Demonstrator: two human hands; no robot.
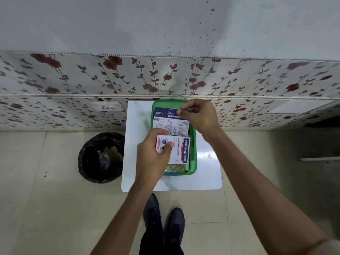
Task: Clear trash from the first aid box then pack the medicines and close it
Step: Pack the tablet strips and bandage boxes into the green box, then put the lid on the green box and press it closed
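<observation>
A green first aid box (193, 142) stands open on a small white table (207, 162). My left hand (152, 157) grips a white Hansaplast plaster box (181, 150) by its left end, just above the near half of the green box. My right hand (198, 115) pinches the right edge of a blue and white dressings pack (165, 114) lying in the far half. A white leaflet or pack (174, 126) lies under it. A yellow-green blister strip (174, 168) shows at the near end of the box. The lid is not in view.
A black-lined bin (101, 157) with scraps inside stands on the tiled floor left of the table. A flowered wall panel (165, 78) runs right behind the table. My shoes (163, 218) are on the floor at the table's near edge.
</observation>
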